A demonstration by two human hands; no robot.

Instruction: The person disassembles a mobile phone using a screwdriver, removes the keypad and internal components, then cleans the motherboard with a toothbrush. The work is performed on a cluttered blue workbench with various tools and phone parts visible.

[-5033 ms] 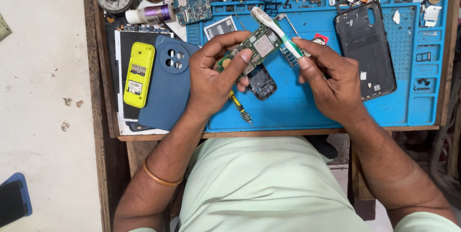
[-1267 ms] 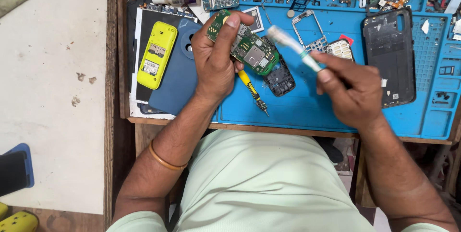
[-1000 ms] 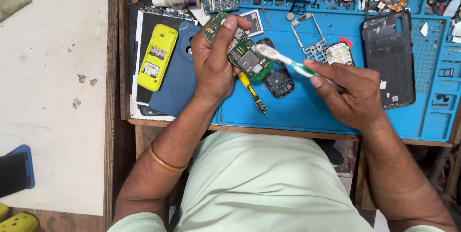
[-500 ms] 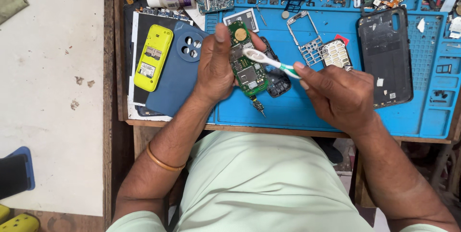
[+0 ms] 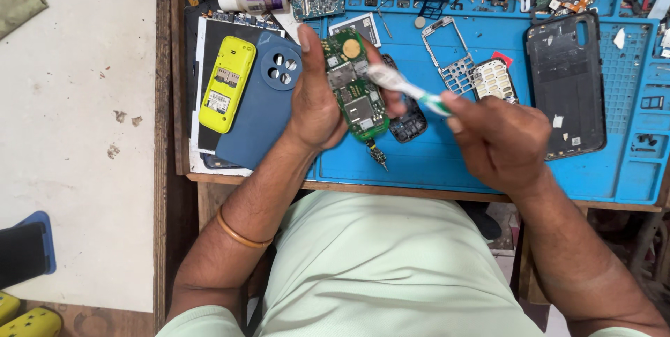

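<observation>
1. The left hand (image 5: 317, 103) holds a green board (image 5: 354, 89) upright over the blue mat (image 5: 447, 162), thumb up along the board's left edge and fingers curled behind it.
2. The right hand (image 5: 499, 141) is closed in a fist round a brush (image 5: 405, 88), white with a green stripe; the brush head lies on the board's middle and shows blurred.
3. The board sits between the two hands, above the mat's near edge, with a round gold disc near its top.
4. A screwdriver (image 5: 377, 155) pokes out just below the board, tip toward the person.
5. A dark phone part (image 5: 408, 122) lies on the mat behind the board, partly hidden.
6. To the left, a yellow phone (image 5: 227, 84) rests on a dark blue cover (image 5: 265, 110) with a round camera ring, both just beside the left hand.
7. To the right lie a keypad frame (image 5: 450, 65), a keypad (image 5: 494, 80) and a black back shell (image 5: 567, 86), well apart from the hands.
8. A small bottle (image 5: 251, 0) lies at the far left of the bench.
</observation>
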